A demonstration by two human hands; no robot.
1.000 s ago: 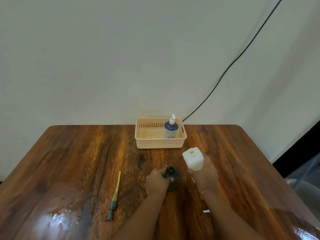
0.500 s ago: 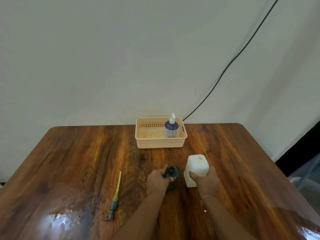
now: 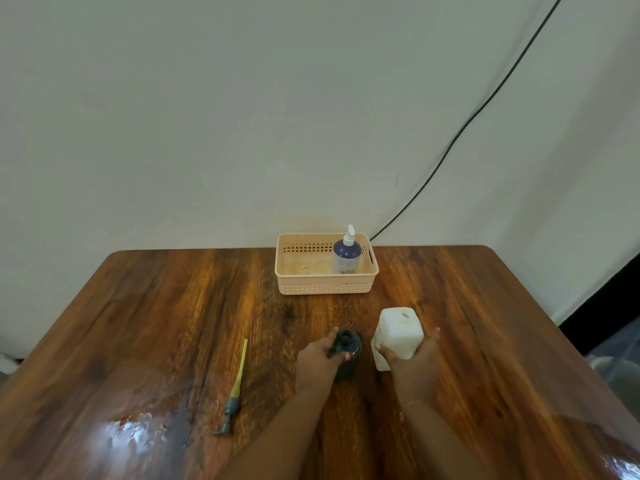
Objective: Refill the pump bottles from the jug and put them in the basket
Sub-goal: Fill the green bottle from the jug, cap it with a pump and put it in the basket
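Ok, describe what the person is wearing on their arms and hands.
No sleeves or gloves show: the left hand and right hand come in on bare arms. A thin pale bracelet circles the right wrist. No watch or rings can be made out.

Basket (image 3: 325, 289) sits centre frame at desk (image 3: 138, 323) rear edge; pump bottle (image 3: 346, 258) stands in its right end. Below it, open bottle (image 3: 348, 344) stands just left of jug (image 3: 398, 334). Pump (image 3: 235, 389) lies lower left, apart. Cable (image 3: 467, 128) crosses wall (image 3: 207, 116), upper right.
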